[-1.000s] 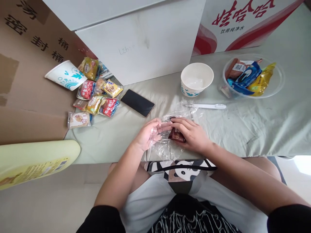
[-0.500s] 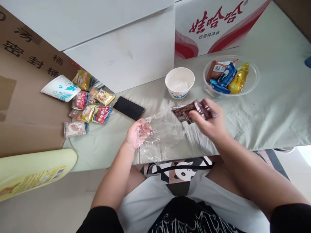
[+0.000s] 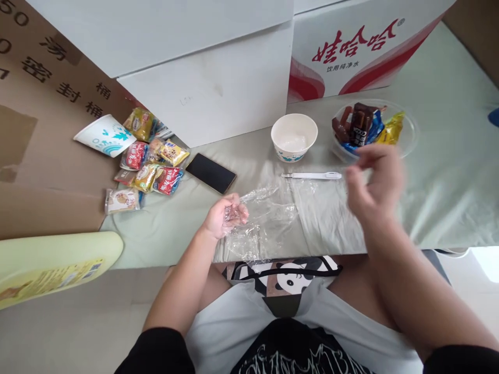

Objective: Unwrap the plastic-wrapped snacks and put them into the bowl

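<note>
Gripping a clear plastic bag (image 3: 265, 221), the left hand (image 3: 224, 218); right hand (image 3: 374, 182) empty, loosely open beside the snack-filled clear bowl (image 3: 407, 140).

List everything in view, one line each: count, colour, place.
clear plastic bag: one, transparent, front edge of cloth, gripped by left hand
white tool: one, white, centre
paper bowl: one, white, upright, centre back
paper bowl on its side: one, white and teal, far left
clear bowl: one, transparent, right back, holding brown, blue and yellow packets
snack packets: about ten, mixed colours, left
phone: one, black, beside packets
cloth: one, pale green
cartons: several, white, red-white, brown, behind
left hand: closed on bag
right hand: raised, blurred, empty
</note>
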`<act>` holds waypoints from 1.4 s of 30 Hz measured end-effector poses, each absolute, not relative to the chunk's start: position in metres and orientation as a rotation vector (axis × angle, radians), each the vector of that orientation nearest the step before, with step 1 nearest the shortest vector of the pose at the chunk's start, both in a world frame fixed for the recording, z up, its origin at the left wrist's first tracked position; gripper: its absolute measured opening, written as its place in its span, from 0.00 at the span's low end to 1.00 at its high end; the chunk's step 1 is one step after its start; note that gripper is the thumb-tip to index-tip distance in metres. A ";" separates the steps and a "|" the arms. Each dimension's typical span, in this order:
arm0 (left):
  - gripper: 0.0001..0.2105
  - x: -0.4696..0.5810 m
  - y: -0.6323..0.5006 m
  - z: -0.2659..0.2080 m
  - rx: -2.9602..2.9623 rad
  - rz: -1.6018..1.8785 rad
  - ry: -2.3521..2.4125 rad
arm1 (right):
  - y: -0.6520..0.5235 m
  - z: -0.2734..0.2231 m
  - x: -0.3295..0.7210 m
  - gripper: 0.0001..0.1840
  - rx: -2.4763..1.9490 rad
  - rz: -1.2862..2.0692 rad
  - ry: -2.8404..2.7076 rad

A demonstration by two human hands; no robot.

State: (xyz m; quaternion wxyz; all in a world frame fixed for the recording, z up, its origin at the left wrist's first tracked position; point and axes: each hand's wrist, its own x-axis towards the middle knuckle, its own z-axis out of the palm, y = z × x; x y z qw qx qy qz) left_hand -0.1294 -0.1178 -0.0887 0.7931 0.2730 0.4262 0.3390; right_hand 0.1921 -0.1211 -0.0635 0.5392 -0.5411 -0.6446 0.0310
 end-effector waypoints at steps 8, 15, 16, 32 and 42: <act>0.13 -0.139 -0.133 -0.087 0.600 0.399 0.635 | -0.119 -0.109 0.133 0.47 -1.005 0.929 -2.055; 0.13 -0.143 -0.140 -0.085 0.623 0.278 0.486 | -0.125 -0.094 0.120 0.14 -0.829 1.584 -1.810; 0.14 -0.145 -0.138 -0.084 0.631 0.359 0.526 | -0.126 -0.092 0.120 0.16 -0.853 1.662 -1.685; 0.24 -0.149 -0.110 -0.091 0.652 1.116 1.212 | -0.109 -0.109 0.147 0.19 -1.261 1.225 -0.960; 0.47 -0.154 -0.113 -0.087 0.694 1.111 1.189 | -0.121 -0.105 0.144 0.35 -1.350 1.090 -1.251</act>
